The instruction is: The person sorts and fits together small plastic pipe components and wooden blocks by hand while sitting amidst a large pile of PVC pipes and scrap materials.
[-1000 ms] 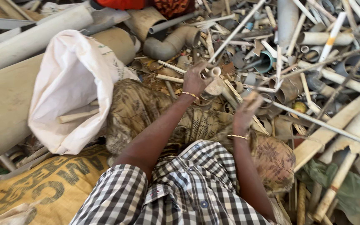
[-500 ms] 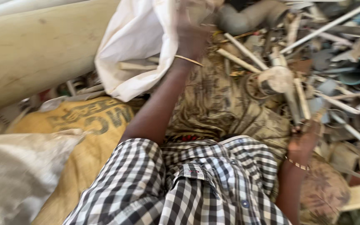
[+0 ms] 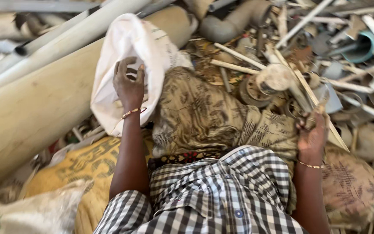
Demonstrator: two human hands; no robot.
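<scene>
The left hand (image 3: 128,84) rests on the white sack (image 3: 122,52) at far left, fingers spread, gripping nothing visible. The right hand (image 3: 312,136), near right, clenches a thin scrap strip (image 3: 321,106) pointing away; the sack lies well to its left.

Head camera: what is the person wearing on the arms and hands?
Both hands are bare, no gloves. The left hand has a thin gold-coloured bangle at the wrist; the right hand has a similar one. The forearms are uncovered. Short sleeves of a black-and-white checked shirt with buttons end above the elbows.
</scene>
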